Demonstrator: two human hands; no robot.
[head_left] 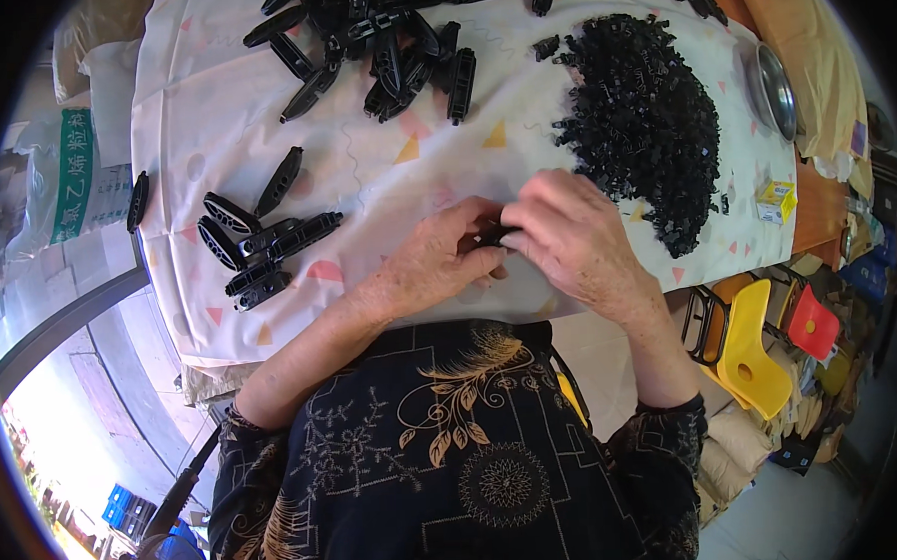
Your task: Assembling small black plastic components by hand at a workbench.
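Close to the table's front edge, my left hand (436,259) is closed around a black plastic part (491,236), mostly hidden by the fingers. My right hand (579,236) meets it there, its fingertips pinched against that part. Whatever small thing the right fingers may grip is hidden. Beyond the right hand lies a large heap of small black plastic pieces (647,121). Several long black plastic housings (301,236) rest in a loose group to the left of my hands. A bigger pile of the same housings (389,67) covers the table's far side.
The table wears a white patterned cloth (364,169). At its right edge stand a metal bowl (777,90) and a small yellow box (775,203). A lone housing (139,201) lies at the left edge. A yellow chair (750,352) and a red one (813,322) are at the right.
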